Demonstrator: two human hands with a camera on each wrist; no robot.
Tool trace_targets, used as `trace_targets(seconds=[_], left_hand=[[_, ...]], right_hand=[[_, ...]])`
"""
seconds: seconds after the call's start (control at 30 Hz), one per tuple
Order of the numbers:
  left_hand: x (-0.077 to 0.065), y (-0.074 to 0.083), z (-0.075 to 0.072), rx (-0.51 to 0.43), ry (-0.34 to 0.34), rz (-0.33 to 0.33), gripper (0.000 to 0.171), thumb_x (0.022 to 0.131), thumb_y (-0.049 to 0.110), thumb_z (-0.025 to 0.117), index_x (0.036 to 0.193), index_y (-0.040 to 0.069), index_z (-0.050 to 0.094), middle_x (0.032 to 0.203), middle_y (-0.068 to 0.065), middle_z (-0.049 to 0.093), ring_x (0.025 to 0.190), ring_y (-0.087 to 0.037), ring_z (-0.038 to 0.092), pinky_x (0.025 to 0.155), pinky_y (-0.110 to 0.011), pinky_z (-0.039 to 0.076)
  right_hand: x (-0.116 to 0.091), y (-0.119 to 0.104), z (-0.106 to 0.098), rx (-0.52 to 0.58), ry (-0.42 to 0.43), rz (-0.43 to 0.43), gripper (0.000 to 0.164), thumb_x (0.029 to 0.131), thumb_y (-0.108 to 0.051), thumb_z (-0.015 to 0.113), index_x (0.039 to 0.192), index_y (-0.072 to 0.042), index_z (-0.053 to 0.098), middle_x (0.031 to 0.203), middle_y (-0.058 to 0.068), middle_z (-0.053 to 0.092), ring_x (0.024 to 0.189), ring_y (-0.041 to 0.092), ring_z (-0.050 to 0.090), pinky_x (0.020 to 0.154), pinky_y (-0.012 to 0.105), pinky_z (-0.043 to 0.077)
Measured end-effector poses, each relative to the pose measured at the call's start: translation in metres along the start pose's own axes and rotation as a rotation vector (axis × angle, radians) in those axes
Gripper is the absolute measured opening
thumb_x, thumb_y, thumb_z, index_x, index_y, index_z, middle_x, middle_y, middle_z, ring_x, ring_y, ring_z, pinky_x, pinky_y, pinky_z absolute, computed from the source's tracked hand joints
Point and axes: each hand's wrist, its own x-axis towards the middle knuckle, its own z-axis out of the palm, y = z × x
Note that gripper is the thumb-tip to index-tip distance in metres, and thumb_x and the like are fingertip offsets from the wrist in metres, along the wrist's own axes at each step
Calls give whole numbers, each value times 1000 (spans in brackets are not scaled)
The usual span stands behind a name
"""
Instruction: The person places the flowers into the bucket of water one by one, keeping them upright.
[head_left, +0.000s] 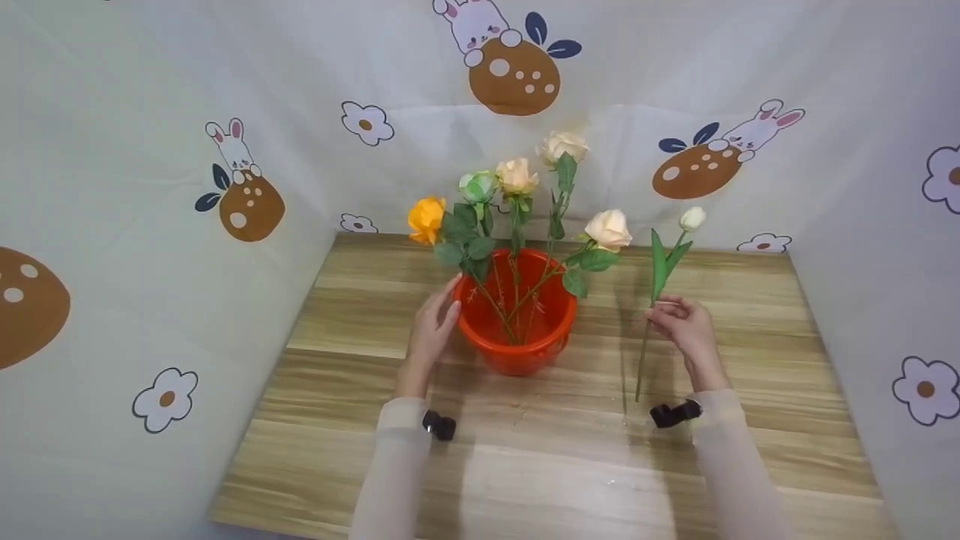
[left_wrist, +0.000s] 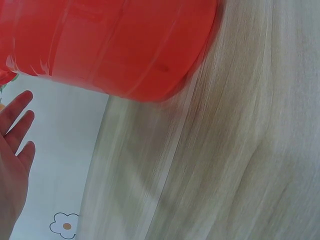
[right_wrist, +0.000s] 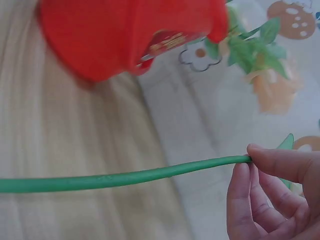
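A red bucket point(head_left: 521, 361) stands on the wooden table with several artificial roses leaning in it. Along its left rim is my left hand point(head_left: 433, 330); in the left wrist view its fingers are extended and spread, with nothing held. To the right of the bucket, my right hand point(head_left: 686, 330) pinches a white artificial tulip point(head_left: 693, 218) just below its leaves. The tulip is upright, bud at the top, its stem pointing down toward the table. Seen from the right wrist, the thumb and fingertips press on the green stem point(right_wrist: 125, 177).
In the bucket are an orange rose point(head_left: 426, 220), a green rose point(head_left: 478, 186) and three peach ones, including a peach rose point(head_left: 608, 229) that leans out to the right. A patterned cloth point(head_left: 615, 90) hangs behind and at the sides of the wooden table point(head_left: 345, 412).
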Motion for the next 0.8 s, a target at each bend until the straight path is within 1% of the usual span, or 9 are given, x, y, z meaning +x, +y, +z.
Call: trace_targets(seconds=[0.13, 0.2, 0.3, 0.4, 0.53, 0.63, 0.8], left_hand=[[0, 0, 0, -1, 2, -7, 47, 101, 18, 54, 148, 25, 50, 144, -7, 59, 134, -28, 53, 116, -50, 39], [0, 0, 0, -5, 4, -3, 48, 101, 17, 54, 148, 25, 50, 144, -7, 59, 134, -28, 54, 116, -50, 39], [1, 0, 0, -12, 1, -1, 47, 101, 20, 53, 148, 24, 50, 145, -7, 58, 135, -28, 53, 117, -50, 38], [0, 0, 0, -11, -2, -8, 46, 102, 24, 53, 148, 25, 50, 146, -7, 56, 136, -28, 52, 118, -49, 37], [0, 0, -1, 4, -11, -27, 46, 102, 29, 51, 148, 25, 50, 147, -6, 56, 137, -26, 51, 118, -48, 37], [0, 1, -1, 8, -18, -40, 46, 102, 30, 51, 148, 26, 49, 148, -5, 55, 138, -26, 50, 119, -48, 36], [-1, 0, -1, -3, -17, -41, 46, 103, 27, 51, 149, 27, 49, 149, -4, 54, 139, -27, 50, 119, -50, 35]], right_hand=[[-7, -23, 5, 40, 65, -68, 24, 89, 6, 66, 108, -4, 57, 74, -12, 68, 68, 0, 68, 70, 16, 59], [-10, -35, 8, 50, 82, -100, 23, 88, 6, 67, 105, -6, 58, 73, -12, 68, 68, 0, 68, 70, 16, 59], [-14, -52, 14, 62, 96, -155, 22, 87, 8, 68, 100, -9, 60, 71, -12, 69, 67, 1, 69, 69, 17, 60], [-17, -69, 22, 74, 96, -206, 24, 86, 9, 69, 95, -12, 62, 71, -10, 70, 66, 2, 70, 68, 18, 60], [-22, -88, 34, 94, 78, -253, 24, 86, 8, 69, 92, -15, 64, 73, -9, 70, 67, 3, 70, 67, 19, 61], [-23, -101, 47, 97, 60, -285, 21, 87, 6, 70, 91, -13, 63, 74, -8, 71, 68, 4, 70, 67, 21, 61], [-21, -118, 72, 91, 36, -341, 20, 88, 7, 68, 91, -11, 61, 74, -9, 69, 67, 3, 69, 66, 20, 61]])
